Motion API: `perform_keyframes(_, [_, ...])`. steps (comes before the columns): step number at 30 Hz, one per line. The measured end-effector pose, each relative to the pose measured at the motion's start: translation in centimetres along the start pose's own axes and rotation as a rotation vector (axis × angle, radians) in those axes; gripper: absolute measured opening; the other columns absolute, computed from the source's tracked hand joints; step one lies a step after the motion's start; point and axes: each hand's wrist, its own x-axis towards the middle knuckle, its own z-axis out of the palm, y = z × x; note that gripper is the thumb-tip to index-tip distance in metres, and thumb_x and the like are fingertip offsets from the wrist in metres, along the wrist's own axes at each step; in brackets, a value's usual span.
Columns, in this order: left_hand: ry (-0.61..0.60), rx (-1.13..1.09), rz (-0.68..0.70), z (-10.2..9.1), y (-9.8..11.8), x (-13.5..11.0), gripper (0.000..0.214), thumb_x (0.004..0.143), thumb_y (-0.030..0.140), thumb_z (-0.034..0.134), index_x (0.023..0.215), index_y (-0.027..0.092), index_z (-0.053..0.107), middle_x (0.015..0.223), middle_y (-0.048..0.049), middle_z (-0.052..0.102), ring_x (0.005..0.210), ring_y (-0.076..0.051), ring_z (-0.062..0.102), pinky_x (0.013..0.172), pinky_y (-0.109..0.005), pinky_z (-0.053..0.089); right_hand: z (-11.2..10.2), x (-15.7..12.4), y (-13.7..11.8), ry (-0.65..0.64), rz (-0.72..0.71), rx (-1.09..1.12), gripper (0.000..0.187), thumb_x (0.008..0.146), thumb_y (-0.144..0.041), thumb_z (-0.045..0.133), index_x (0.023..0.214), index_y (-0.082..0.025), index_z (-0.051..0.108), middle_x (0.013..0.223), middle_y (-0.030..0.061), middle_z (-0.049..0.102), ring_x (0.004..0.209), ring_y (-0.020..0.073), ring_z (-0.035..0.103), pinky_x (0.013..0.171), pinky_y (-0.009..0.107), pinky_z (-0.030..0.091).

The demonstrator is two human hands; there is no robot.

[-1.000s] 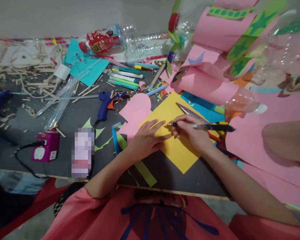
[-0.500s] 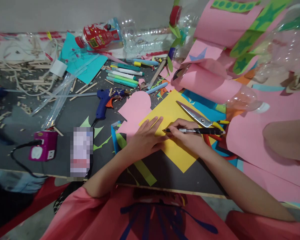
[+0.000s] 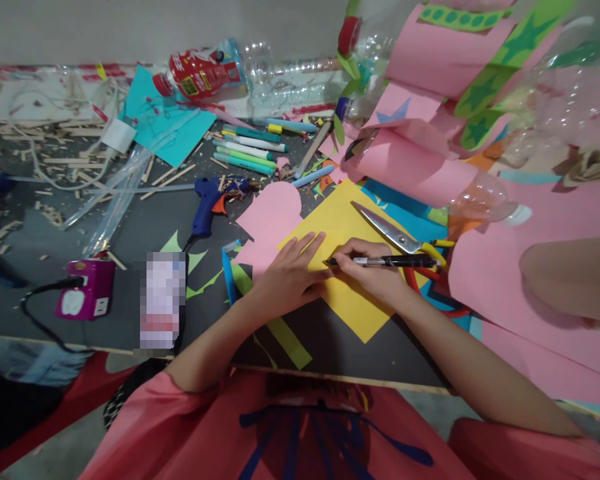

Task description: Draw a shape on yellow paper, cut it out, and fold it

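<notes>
A yellow sheet of paper [image 3: 363, 313] lies at an angle on the dark table in front of me. My left hand [image 3: 293, 277] rests flat on its left part, fingers stretched out. Closed around a black pen [image 3: 395, 261], my right hand [image 3: 367, 270] leans on the sheet, with the pen tip at the paper close to my left hand. Scissors [image 3: 387, 227] with yellow handles lie across the sheet's upper right edge. A pink paper cutout [image 3: 275, 213] with rounded and jagged edges sits beside the sheet, partly under my left hand.
A blue glue gun [image 3: 210, 203] lies left of the pink cutout, with several markers [image 3: 250, 147] behind it. A purple power box [image 3: 86, 290] and a blurred-out phone [image 3: 161, 300] are at left. Pink-paper-covered bottles [image 3: 415, 163] crowd the right. Green scraps [image 3: 290, 343] lie near the front edge.
The pen tip has shifted very slightly to the left along the paper. My left hand stays in place, and the whole view has drifted a little.
</notes>
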Motion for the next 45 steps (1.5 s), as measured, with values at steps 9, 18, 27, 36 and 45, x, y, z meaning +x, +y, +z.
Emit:
perform_keyframes(9, [-0.008, -0.009, -0.003, 0.16, -0.09, 0.04, 0.027, 0.090, 0.029, 0.059, 0.113, 0.022, 0.070, 0.156, -0.0182, 0.032, 0.144, -0.039, 0.029, 0.112, -0.062, 0.031, 0.02, -0.18, 0.15, 0.035, -0.015, 0.017, 0.018, 0.075, -0.029, 0.056, 0.060, -0.020, 0.058, 0.056, 0.0000, 0.064, 0.053, 0.0135, 0.056, 0.053, 0.026, 0.041])
perform_keyframes(18, [-0.022, -0.012, -0.008, 0.24, -0.10, 0.02, 0.029, 0.089, 0.028, 0.060, 0.117, 0.025, 0.069, 0.157, -0.0178, 0.030, 0.145, -0.040, 0.028, 0.112, -0.063, 0.031, 0.08, -0.26, 0.30, 0.068, -0.059, -0.019, 0.020, 0.076, -0.028, 0.056, 0.058, -0.020, 0.057, 0.053, -0.0015, 0.060, 0.049, 0.0118, 0.051, 0.049, 0.025, 0.038])
perform_keyframes(27, [-0.012, -0.009, -0.002, 0.24, -0.14, 0.05, 0.028, 0.089, 0.028, 0.061, 0.115, 0.023, 0.070, 0.157, -0.0197, 0.029, 0.145, -0.040, 0.028, 0.111, -0.063, 0.031, 0.09, -0.37, 0.47, 0.039, -0.105, -0.044, 0.019, 0.077, -0.025, 0.057, 0.058, -0.020, 0.057, 0.055, -0.0014, 0.061, 0.051, 0.0120, 0.054, 0.053, 0.026, 0.041])
perform_keyframes(36, [-0.029, -0.009, -0.018, 0.03, 0.03, 0.14, 0.026, 0.088, 0.026, 0.062, 0.111, 0.023, 0.071, 0.156, -0.0196, 0.032, 0.144, -0.041, 0.029, 0.111, -0.063, 0.031, 0.09, -0.53, 0.10, 0.099, -0.130, -0.054, 0.023, 0.080, -0.027, 0.056, 0.058, -0.021, 0.056, 0.053, -0.0018, 0.059, 0.051, 0.0130, 0.054, 0.051, 0.026, 0.040])
perform_keyframes(45, [-0.015, -0.016, -0.012, 0.14, -0.03, 0.10, 0.034, 0.089, 0.026, 0.060, 0.122, 0.028, 0.066, 0.156, -0.0171, 0.032, 0.145, -0.040, 0.028, 0.110, -0.065, 0.032, -0.19, -0.79, 0.66, 0.215, -0.119, -0.096, 0.022, 0.080, -0.024, 0.055, 0.058, -0.022, 0.053, 0.053, -0.0026, 0.056, 0.050, 0.0123, 0.052, 0.050, 0.025, 0.039])
